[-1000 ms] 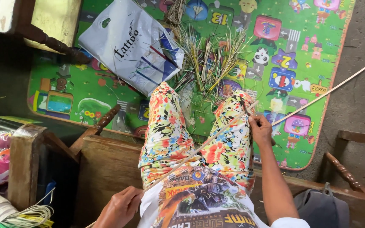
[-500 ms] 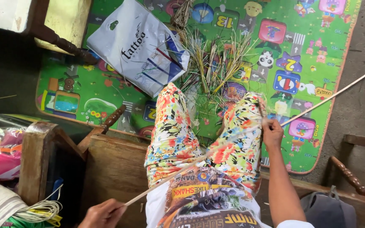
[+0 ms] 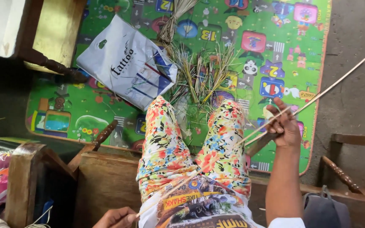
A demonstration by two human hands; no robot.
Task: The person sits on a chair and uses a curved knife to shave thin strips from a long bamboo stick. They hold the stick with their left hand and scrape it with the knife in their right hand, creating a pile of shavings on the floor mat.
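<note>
a seated person looks down past floral trousers to a play mat (image 3: 106, 105) on the floor. a long pale strip (image 3: 250, 137) runs slantwise across the lap, from about 7 o'clock up to 2 o'clock. the left hand (image 3: 117, 217), low in the view, is closed on the strip's near end. the right hand (image 3: 284, 126), at about 3 o'clock, pinches the strip further along, fingers curled round it; beyond that hand the far end juts free over bare concrete. the strip looks light, thin and springy (likely to bow or split if bent hard), so a grip at two spread points suits it. a bundle (image 3: 199, 78) of green stalks lies at 12 o'clock, a white bag (image 3: 123, 63) beside it at 11.
</note>
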